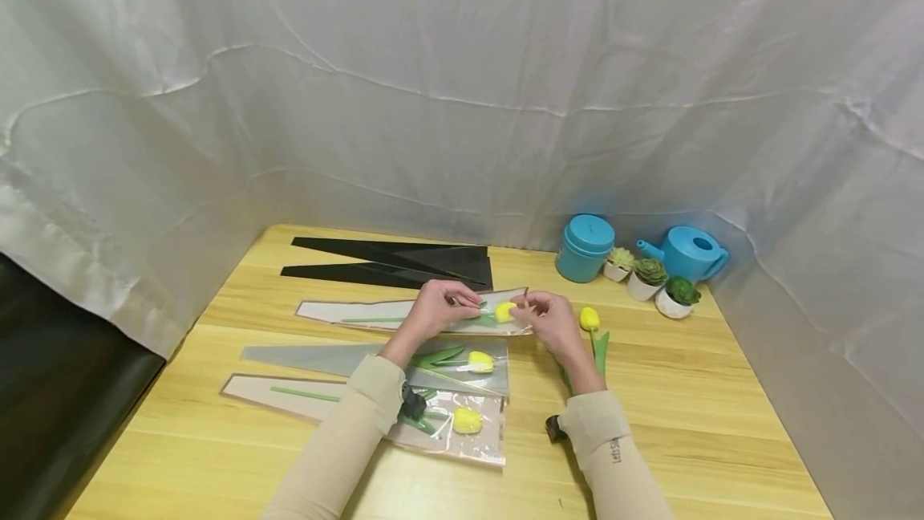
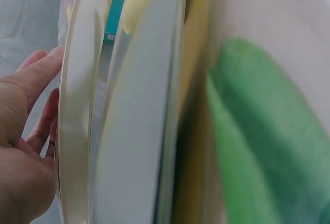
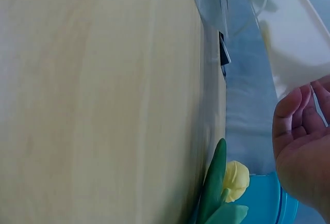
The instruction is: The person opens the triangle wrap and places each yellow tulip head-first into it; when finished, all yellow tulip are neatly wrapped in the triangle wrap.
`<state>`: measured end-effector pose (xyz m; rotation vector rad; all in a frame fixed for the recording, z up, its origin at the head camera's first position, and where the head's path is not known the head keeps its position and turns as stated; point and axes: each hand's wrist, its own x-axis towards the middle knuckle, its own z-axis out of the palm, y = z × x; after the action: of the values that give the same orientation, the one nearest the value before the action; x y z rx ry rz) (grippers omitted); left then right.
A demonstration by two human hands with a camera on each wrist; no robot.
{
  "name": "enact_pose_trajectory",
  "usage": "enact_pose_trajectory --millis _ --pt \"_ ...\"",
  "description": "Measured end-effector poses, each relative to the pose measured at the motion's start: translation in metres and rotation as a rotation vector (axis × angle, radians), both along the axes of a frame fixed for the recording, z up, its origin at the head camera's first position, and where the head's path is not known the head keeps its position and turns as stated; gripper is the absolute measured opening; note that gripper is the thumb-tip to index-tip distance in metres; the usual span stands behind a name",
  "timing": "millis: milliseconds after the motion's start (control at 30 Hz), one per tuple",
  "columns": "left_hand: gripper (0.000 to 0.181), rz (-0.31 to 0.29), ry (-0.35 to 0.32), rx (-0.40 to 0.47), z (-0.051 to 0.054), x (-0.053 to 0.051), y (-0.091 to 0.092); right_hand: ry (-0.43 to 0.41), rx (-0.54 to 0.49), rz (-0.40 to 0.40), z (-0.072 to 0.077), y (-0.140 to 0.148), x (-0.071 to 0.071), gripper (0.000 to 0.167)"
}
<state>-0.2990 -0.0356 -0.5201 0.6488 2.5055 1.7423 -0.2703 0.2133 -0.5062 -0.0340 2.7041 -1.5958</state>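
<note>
A yellow tulip [image 1: 504, 311] with a green stem lies in a tapered flower sleeve [image 1: 318, 310], white with a brown edge. My left hand [image 1: 440, 307] pinches the sleeve beside the tulip's leaf; in the left wrist view its fingers [image 2: 44, 74] touch the sleeve's side. At the wide end, close to the bloom, my right hand [image 1: 554, 323] grips the sleeve's edge. The right wrist view has curled fingers [image 3: 294, 110] at the white sheet's corner [image 3: 299, 43]. Whether the left fingertips also hold the leaf is hidden.
Nearer me lie a grey sleeve [image 1: 303, 356] and a brown-edged sleeve [image 1: 241, 386], each with a yellow tulip. Black sleeves [image 1: 390, 251] lie behind. A loose tulip [image 1: 589, 319] is by my right forearm. A blue canister [image 1: 585, 247], potted succulents [image 1: 647, 275] and a watering can [image 1: 689, 253] stand back right.
</note>
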Motion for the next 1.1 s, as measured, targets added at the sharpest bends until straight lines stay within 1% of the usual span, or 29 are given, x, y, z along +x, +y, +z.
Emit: enact_pose_trajectory --millis 167,300,433,533,667,767,967,1100 --pt "0.013 0.001 -0.003 0.008 -0.002 0.001 0.000 0.015 -0.025 0.009 -0.001 -0.003 0.001 0.017" --pt "0.014 0.009 -0.011 0.005 -0.004 0.003 -0.003 0.014 -0.027 0.043 -0.002 -0.005 -0.001 0.015" --pt "0.015 0.019 0.000 -0.003 -0.005 0.003 -0.008 -0.007 -0.015 0.087 -0.004 -0.010 -0.004 0.016" --pt "0.016 0.023 0.004 0.005 -0.004 0.002 -0.010 -0.032 -0.007 0.105 -0.003 -0.012 -0.006 0.018" --pt "0.015 0.012 -0.006 0.009 -0.002 0.000 -0.010 -0.049 0.011 0.095 -0.002 -0.011 -0.006 0.020" --pt "0.014 0.003 -0.009 0.000 -0.001 -0.001 -0.008 -0.043 0.020 0.092 -0.001 -0.009 -0.006 0.022" --pt "0.016 0.012 -0.028 -0.009 -0.003 -0.002 -0.009 -0.017 -0.011 0.113 -0.003 -0.004 -0.004 0.026" --pt "0.018 0.022 -0.040 -0.014 -0.006 -0.003 -0.011 -0.018 -0.029 0.092 -0.004 0.000 -0.002 0.027"
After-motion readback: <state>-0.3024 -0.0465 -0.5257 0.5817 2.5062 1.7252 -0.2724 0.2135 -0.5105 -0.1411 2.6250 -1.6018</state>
